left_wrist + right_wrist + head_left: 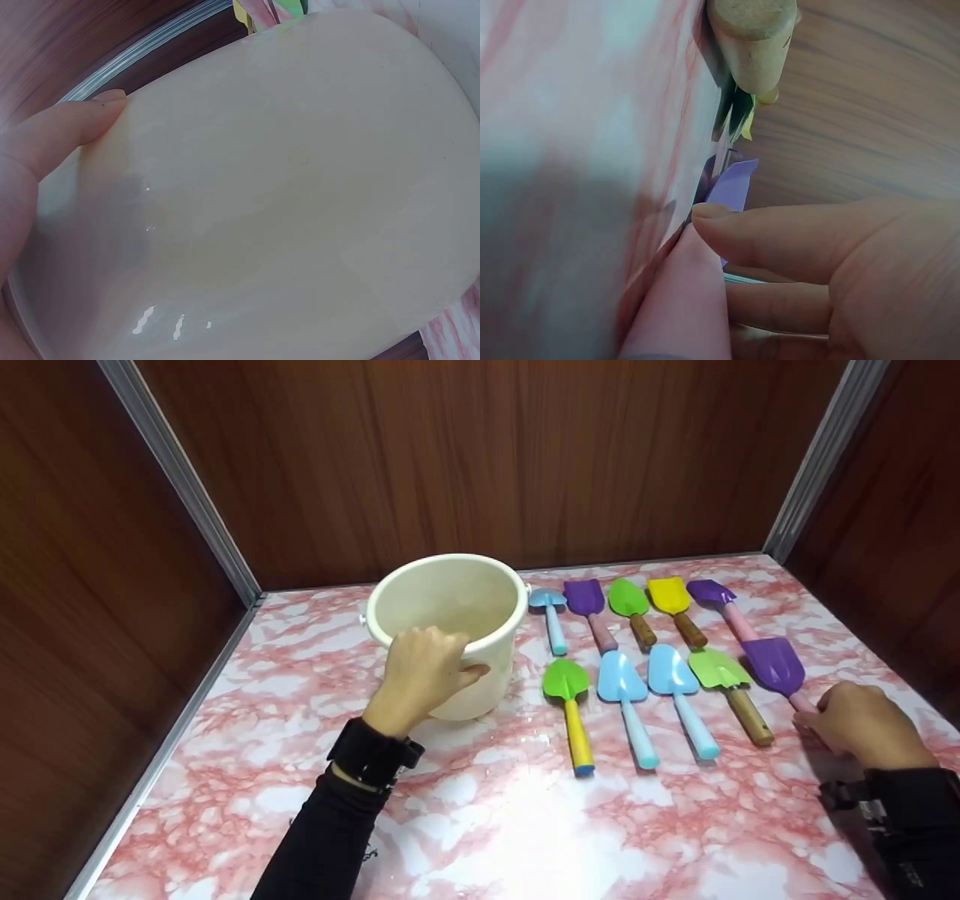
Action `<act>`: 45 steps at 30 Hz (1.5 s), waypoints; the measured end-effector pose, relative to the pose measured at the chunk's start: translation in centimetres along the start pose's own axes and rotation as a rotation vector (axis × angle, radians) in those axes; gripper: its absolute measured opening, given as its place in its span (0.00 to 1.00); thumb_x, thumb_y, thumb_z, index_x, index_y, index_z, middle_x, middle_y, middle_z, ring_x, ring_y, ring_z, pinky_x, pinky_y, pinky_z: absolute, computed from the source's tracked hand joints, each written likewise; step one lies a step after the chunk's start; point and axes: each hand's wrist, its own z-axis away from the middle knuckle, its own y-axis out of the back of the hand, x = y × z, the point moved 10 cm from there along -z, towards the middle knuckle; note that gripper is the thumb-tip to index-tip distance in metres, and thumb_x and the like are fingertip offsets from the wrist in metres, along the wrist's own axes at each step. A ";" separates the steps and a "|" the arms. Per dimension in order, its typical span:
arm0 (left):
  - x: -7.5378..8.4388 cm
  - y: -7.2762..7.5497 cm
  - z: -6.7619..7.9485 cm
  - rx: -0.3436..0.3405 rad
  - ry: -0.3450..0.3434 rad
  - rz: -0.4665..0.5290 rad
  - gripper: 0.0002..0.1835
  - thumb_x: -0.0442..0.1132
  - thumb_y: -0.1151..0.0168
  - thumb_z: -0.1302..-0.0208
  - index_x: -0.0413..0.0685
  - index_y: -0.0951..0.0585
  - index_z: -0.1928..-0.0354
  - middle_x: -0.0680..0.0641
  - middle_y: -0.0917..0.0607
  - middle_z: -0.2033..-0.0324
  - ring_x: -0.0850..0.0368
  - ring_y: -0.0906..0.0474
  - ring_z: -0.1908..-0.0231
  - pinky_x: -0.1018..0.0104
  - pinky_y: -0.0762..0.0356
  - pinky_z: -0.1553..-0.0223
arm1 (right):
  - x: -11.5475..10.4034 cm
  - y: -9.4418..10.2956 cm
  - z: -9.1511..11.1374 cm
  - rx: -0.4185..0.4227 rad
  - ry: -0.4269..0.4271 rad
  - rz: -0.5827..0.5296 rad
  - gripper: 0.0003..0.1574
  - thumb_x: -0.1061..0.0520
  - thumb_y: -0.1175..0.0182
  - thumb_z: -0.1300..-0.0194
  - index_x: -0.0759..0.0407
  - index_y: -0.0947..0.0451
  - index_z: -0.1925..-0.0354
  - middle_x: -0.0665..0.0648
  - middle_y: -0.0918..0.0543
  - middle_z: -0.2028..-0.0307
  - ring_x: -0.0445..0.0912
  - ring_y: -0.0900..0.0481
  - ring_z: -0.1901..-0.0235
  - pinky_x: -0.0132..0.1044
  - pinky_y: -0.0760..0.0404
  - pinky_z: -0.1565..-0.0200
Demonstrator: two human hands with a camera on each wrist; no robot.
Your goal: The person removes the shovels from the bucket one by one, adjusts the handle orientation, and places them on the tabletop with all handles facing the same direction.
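Observation:
A cream plastic bucket [476,694] stands upright on the table, left of the hand shovels. My left hand [426,666] grips its near rim, the knuckles on top. In the left wrist view the thumb lies against the bucket's outer wall [262,172]. At the right, my right hand [870,724] holds the pink handle [686,300] of a purple shovel [778,664] between thumb and fingers. That shovel's blade meets the pink handle of another purple shovel [712,591] behind it. Left of the right hand lies a light green shovel [718,667] with a wooden handle.
Two light blue shovels [621,676] and a green one with a yellow handle [566,680] lie in the near row. Farther back are a small blue shovel [553,626], a purple [584,597], a green [628,596] and a yellow one [669,595]. Wood-grain panels [450,457] enclose the table.

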 end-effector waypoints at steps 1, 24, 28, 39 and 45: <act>0.0 0.0 0.0 0.001 -0.001 0.000 0.24 0.57 0.16 0.48 0.48 0.20 0.78 0.46 0.20 0.85 0.40 0.20 0.82 0.48 0.27 0.84 | 0.0 0.0 0.0 -0.002 0.000 0.000 0.26 0.46 0.35 0.32 0.57 0.24 0.84 0.53 0.24 0.83 0.51 0.26 0.79 0.42 0.33 0.76; -0.1 0.2 -0.1 0.000 -0.010 0.014 0.24 0.57 0.17 0.47 0.48 0.19 0.78 0.46 0.20 0.85 0.42 0.21 0.82 0.48 0.26 0.83 | -6.0 6.0 -1.4 0.166 0.114 0.073 0.34 0.48 0.39 0.24 0.77 0.25 0.38 0.85 0.27 0.39 0.82 0.29 0.41 0.77 0.27 0.51; -0.2 0.1 0.0 0.001 -0.011 0.008 0.25 0.57 0.17 0.47 0.47 0.19 0.78 0.47 0.21 0.86 0.43 0.22 0.84 0.49 0.27 0.83 | -10.3 6.8 -2.8 0.172 0.201 0.067 0.38 0.44 0.49 0.16 0.74 0.34 0.28 0.86 0.35 0.33 0.81 0.38 0.33 0.78 0.38 0.36; 0.0 0.0 0.0 -0.005 -0.011 0.027 0.25 0.57 0.17 0.46 0.47 0.19 0.78 0.47 0.21 0.86 0.45 0.23 0.84 0.50 0.27 0.83 | -20.4 4.9 -5.1 0.171 0.319 -0.003 0.50 0.34 0.46 0.20 0.63 0.45 0.18 0.78 0.52 0.20 0.80 0.56 0.23 0.82 0.54 0.30; -0.1 -0.2 0.1 -0.003 -0.008 0.009 0.25 0.57 0.17 0.47 0.48 0.19 0.78 0.47 0.20 0.85 0.43 0.21 0.82 0.49 0.27 0.83 | -23.7 2.3 -6.2 0.120 0.344 -0.001 0.58 0.22 0.57 0.23 0.57 0.49 0.15 0.74 0.57 0.17 0.78 0.65 0.20 0.84 0.64 0.31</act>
